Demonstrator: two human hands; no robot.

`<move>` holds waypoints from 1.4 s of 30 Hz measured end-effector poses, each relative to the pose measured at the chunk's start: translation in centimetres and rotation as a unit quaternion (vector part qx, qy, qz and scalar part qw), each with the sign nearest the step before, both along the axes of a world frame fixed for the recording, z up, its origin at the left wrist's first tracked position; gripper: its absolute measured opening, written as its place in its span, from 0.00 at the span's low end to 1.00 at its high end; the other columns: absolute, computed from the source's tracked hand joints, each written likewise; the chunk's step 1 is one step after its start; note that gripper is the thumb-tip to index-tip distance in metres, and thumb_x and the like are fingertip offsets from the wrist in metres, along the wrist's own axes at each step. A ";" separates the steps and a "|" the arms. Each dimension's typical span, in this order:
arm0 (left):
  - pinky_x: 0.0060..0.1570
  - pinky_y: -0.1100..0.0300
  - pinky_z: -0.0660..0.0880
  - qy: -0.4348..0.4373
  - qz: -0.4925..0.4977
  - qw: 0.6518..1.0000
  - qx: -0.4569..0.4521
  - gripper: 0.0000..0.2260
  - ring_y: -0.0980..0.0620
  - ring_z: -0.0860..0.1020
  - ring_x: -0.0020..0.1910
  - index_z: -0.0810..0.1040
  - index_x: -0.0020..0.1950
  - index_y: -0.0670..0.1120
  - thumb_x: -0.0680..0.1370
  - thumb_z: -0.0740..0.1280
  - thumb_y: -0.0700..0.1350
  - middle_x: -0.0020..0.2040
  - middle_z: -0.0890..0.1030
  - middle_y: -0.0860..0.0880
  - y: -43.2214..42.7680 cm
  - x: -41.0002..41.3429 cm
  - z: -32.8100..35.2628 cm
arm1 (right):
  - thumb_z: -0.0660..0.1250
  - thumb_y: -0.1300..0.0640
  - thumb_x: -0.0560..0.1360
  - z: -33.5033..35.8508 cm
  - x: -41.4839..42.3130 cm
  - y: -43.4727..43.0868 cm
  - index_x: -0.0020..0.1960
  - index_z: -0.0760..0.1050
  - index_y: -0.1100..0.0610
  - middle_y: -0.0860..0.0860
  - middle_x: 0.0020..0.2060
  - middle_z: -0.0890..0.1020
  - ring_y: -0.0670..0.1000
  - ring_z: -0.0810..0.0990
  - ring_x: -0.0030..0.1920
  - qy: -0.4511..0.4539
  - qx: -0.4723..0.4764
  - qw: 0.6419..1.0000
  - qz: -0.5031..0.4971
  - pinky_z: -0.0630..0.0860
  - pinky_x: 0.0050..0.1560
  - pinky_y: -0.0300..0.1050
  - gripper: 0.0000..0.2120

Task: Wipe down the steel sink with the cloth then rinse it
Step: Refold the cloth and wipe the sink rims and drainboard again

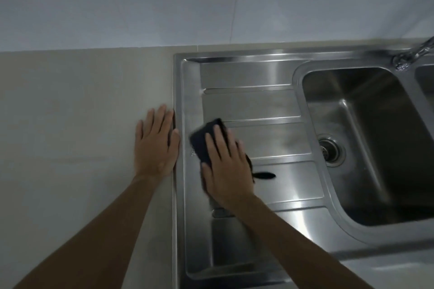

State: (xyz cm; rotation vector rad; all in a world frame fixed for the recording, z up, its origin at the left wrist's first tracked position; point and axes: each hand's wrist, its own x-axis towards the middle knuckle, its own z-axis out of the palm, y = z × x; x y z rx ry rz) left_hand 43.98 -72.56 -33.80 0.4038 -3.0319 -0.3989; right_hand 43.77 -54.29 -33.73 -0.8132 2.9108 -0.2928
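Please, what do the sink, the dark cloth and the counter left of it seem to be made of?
The sink looks like brushed stainless steel: grey, with streaked highlights and pressed ridges. The cloth under the right hand seems a soft dark fabric, matte; blur hides its weave. The counter looks like pale matte tile or stone; I cannot tell which.

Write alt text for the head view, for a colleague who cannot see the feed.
A right hand presses a dark cloth flat on the ribbed drainboard of the steel sink. The left hand rests flat on the pale countertop beside the sink's left rim. The basin with its drain lies to the right, a tap at the top right corner.
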 end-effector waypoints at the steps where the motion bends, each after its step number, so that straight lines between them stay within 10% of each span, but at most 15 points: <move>1: 0.75 0.48 0.47 -0.002 -0.002 1.000 -0.003 0.27 0.49 0.49 0.78 0.55 0.78 0.49 0.80 0.41 0.55 0.78 0.54 0.50 0.0 0.0 0.0 | 0.49 0.46 0.77 0.1 -1.1 -0.7 0.75 0.54 0.57 0.56 0.76 0.55 0.60 0.54 0.75 -0.004 -0.005 1.000 0.027 0.55 0.72 0.60 0.29; 12: 0.75 0.48 0.48 0.007 0.000 1.000 -0.002 0.27 0.48 0.51 0.77 0.57 0.77 0.49 0.79 0.42 0.55 0.78 0.55 0.50 -0.2 0.0 0.0 | 0.44 0.44 0.76 0.1 -2.8 11.0 0.75 0.55 0.59 0.59 0.75 0.56 0.63 0.56 0.73 0.022 0.024 0.966 -0.257 0.58 0.70 0.63 0.31; 20: 0.75 0.47 0.47 0.025 -0.001 1.000 0.010 0.27 0.47 0.52 0.77 0.60 0.76 0.47 0.79 0.44 0.53 0.78 0.57 0.47 0.0 0.1 -0.1 | 0.52 0.46 0.77 0.1 4.7 1.8 0.75 0.55 0.56 0.55 0.75 0.56 0.60 0.55 0.74 -0.013 -0.012 0.998 0.062 0.57 0.71 0.62 0.28; 32: 0.75 0.46 0.47 -0.009 0.002 1.000 0.027 0.26 0.46 0.51 0.77 0.58 0.77 0.46 0.80 0.44 0.52 0.78 0.55 0.46 2.0 11.6 0.7 | 0.45 0.45 0.75 0.6 1.6 13.6 0.75 0.55 0.59 0.58 0.75 0.56 0.64 0.56 0.73 0.003 0.056 0.984 -0.171 0.57 0.69 0.64 0.32; 42: 0.75 0.47 0.46 -0.049 0.011 0.998 -0.033 0.26 0.48 0.46 0.78 0.51 0.78 0.48 0.81 0.41 0.53 0.79 0.49 0.48 2.1 12.4 -0.1 | 0.52 0.45 0.77 1.1 10.6 3.0 0.76 0.51 0.55 0.55 0.76 0.50 0.60 0.51 0.75 -0.041 0.020 0.982 0.182 0.52 0.72 0.62 0.30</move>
